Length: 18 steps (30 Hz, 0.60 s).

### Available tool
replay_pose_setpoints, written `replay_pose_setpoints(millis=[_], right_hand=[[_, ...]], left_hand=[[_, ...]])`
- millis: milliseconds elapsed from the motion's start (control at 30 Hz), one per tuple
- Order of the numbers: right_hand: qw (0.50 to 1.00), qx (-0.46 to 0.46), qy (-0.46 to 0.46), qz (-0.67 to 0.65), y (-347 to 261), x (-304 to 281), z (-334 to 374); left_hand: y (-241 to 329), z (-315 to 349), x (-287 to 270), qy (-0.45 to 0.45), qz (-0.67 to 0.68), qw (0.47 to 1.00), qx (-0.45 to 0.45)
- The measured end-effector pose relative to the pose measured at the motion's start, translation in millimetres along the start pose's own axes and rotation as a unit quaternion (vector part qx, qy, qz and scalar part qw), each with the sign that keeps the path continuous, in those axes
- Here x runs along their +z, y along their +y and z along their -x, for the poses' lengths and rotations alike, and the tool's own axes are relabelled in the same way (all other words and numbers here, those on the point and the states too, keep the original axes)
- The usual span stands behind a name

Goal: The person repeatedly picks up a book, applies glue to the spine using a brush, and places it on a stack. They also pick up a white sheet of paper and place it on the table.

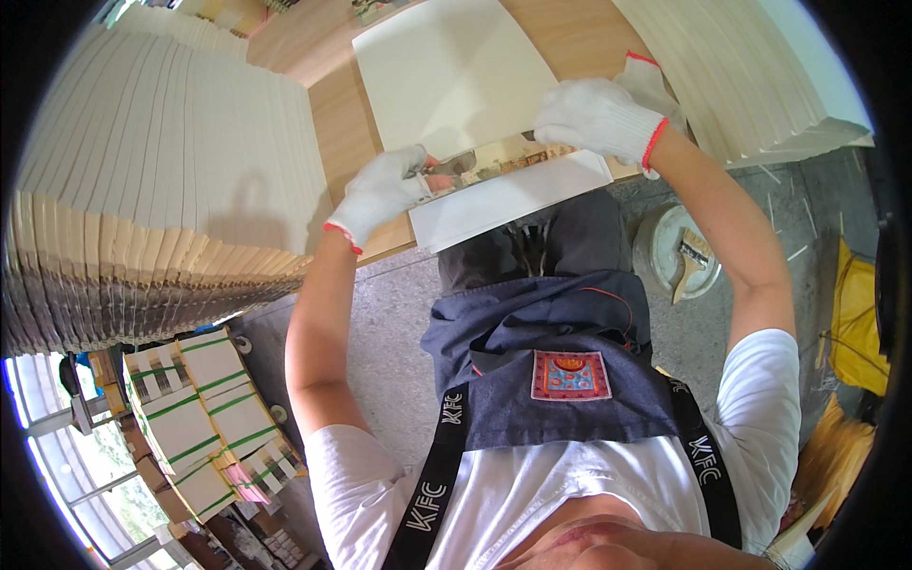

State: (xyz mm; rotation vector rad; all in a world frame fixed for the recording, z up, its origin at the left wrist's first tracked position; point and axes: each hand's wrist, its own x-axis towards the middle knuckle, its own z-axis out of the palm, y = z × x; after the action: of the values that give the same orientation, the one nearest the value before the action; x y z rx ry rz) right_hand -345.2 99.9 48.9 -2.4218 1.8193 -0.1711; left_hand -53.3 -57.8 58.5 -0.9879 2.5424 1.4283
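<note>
Printed strip [516, 159], ideally being kept level, is being pinched by left grip [382, 193]; right grip's [591, 119] closure, being hidden, cannot be told.

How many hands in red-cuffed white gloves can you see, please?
2: the left hand is at the left end of the printed strip, the right hand near its right end.

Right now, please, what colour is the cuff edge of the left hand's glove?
The cuff edge is red; it shows in the head view.
</note>
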Motion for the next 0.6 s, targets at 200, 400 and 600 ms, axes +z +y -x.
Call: replay_pose_setpoints(millis=[200, 400, 600], right_hand=[[0.98, 0.145, -0.038, -0.134, -7.1, -10.3, -5.5], [0.942, 0.21, 0.007, -0.263, 0.7, 8.9, -6.8], [0.953, 0.204, 0.038, -0.222, 2.0, 21.0, -6.4]], left_hand=[[-4.5, -4.3, 9.2, 0.101, -0.187, 0.975, -0.059], [-21.3, -9.7, 15.7, 0.151, -0.126, 0.979, -0.053], [-18.4, -11.6, 15.5, 0.143, -0.106, 0.981, -0.074]])
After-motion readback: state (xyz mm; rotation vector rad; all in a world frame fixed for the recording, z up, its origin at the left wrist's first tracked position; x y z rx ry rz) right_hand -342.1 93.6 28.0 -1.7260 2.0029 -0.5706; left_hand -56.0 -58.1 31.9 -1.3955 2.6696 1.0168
